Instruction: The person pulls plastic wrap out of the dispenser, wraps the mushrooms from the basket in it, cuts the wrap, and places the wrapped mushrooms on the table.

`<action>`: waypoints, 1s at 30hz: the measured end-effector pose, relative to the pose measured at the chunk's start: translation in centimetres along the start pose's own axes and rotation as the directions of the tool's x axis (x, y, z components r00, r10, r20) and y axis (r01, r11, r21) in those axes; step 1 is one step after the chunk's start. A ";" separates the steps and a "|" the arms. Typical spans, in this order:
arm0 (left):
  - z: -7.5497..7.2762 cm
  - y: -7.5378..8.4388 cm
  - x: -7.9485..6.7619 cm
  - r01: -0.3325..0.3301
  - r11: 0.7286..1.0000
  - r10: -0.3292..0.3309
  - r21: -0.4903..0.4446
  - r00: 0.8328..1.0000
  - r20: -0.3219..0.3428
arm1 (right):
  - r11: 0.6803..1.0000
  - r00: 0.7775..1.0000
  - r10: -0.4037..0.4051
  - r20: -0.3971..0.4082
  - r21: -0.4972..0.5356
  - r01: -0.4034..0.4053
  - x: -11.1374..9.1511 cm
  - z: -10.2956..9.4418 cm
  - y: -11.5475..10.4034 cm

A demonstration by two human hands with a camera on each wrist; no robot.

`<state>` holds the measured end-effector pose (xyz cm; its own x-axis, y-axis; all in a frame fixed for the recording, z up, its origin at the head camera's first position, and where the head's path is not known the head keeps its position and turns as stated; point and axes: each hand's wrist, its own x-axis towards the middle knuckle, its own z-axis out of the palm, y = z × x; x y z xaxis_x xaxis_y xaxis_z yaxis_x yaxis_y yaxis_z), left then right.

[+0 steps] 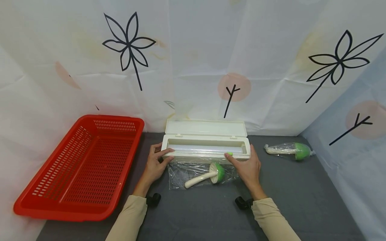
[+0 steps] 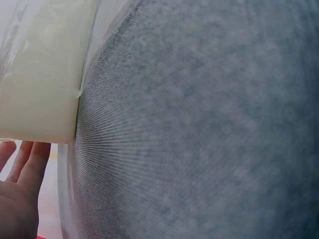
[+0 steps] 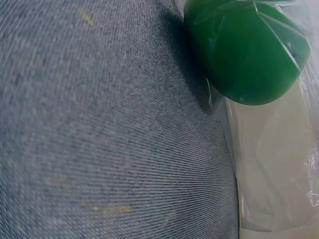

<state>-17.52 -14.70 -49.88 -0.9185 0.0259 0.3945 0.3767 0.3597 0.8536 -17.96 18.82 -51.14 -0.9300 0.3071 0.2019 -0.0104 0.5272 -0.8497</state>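
A white cling film dispenser [image 1: 208, 159] stands with its lid [image 1: 206, 128] raised and a film roll [image 1: 205, 149] inside. My left hand [image 1: 155, 164] grips its left end, thumb and forefinger at the front and top. The right hand [image 1: 248, 167] holds the other end, its thumb on the front edge beside a small green piece [image 1: 230, 153]. Clear film [image 1: 178, 174] spreads from the dispenser's front onto the table. A model mushroom [image 1: 200, 179] with a white stem and green cap [image 3: 249, 55] lies at that film. Only the left hand [image 2: 20, 199] shows in its wrist view.
At the left sits a red slotted basket [image 1: 99, 167]. Another green-capped mushroom [image 1: 289, 150], wrapped in clear film, lies at the far right of the grey table [image 1: 196, 217]. A patterned white cloth [image 1: 193, 67] hangs behind the dispenser.
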 end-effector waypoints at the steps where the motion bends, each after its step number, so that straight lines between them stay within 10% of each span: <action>1: 0.0 0.6 0.0 -0.004 1.000 0.004 0.000 1.000 -0.001 | 1.000 1.000 -0.008 -0.005 0.007 0.008 0.0 0.0 0.0; 30: 0.3 0.3 -0.1 0.002 1.000 -0.003 -0.026 1.000 -0.017 | 0.977 0.995 -0.009 -0.097 0.212 0.030 -0.2 0.4 0.4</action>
<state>-17.37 -14.33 -49.77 -0.9175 0.0093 0.3976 0.3774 0.3353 0.8632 -17.94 18.70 -51.69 -0.8900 0.3772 0.2560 -0.1158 0.3561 -0.9273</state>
